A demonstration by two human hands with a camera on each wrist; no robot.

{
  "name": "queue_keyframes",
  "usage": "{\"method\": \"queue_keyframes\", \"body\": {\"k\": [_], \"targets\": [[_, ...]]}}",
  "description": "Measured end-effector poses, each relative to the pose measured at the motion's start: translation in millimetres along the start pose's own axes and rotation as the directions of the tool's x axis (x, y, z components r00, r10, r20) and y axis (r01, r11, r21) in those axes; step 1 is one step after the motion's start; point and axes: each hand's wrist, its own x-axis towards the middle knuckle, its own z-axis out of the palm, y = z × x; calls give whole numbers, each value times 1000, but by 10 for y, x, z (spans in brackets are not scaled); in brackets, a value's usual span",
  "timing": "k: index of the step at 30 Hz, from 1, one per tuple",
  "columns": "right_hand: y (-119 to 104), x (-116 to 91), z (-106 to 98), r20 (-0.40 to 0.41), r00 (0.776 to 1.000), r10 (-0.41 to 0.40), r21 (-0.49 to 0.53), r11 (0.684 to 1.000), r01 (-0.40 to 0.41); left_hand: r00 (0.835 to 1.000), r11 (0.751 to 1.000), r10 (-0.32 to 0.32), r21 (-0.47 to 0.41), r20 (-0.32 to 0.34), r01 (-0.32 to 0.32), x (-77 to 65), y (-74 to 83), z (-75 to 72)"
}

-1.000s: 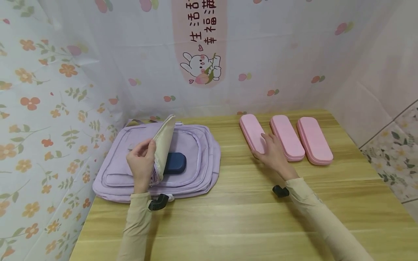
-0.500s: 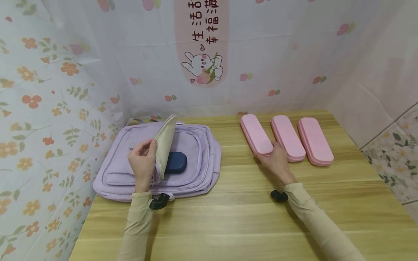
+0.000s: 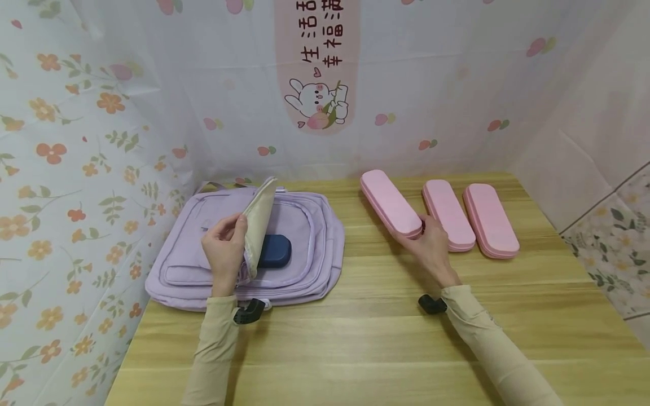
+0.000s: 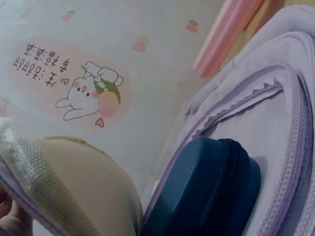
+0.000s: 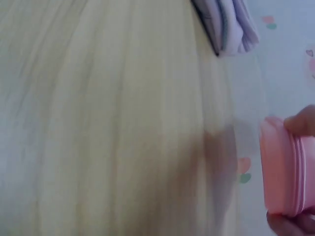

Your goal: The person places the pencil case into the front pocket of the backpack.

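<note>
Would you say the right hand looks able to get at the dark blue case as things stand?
Probably not straight away: the right hand grips a pink case. Otherwise the way looks open, as the left hand holds up the flap beside the dark blue case.

In the head view, the raised flap (image 3: 260, 224) at left hides one end of the blue case (image 3: 277, 251), the held pink case (image 3: 391, 204) at right covers part of the right hand (image 3: 430, 248), and the top edge crops the lettering (image 3: 310, 54). The lower left corner of the left wrist view cuts off the left hand (image 4: 15, 219). The right wrist view blurs the bag (image 5: 229, 27), cropped at top.
</note>
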Motion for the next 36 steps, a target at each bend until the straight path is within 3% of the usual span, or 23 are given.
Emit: {"method": "queue_keyframes", "body": {"k": [5, 10, 20, 28, 32, 36], "targets": [[-143, 0, 14, 69, 994, -87, 75, 994, 82, 1000, 1000, 9, -3, -6, -9, 3, 4, 0], [-284, -14, 47, 150, 972, -182, 161, 974, 157, 1000, 1000, -4, 1, -6, 4, 1, 8, -3], [-566, 90, 150, 335, 892, -305, 236, 943, 233, 1000, 1000, -7, -13, 0, 7, -1, 22, 22], [-819, 226, 398, 441, 826, -351, 298, 925, 234, 1000, 1000, -11, -22, 3, 11, -8, 24, 28], [-958, 298, 562, 444, 820, -361, 320, 919, 231, 1000, 1000, -9, -20, 6, 9, -16, 13, 26], [-1093, 370, 707, 441, 829, -344, 355, 915, 190, 1000, 1000, -11, -21, 3, 11, -29, 11, 28]]}}
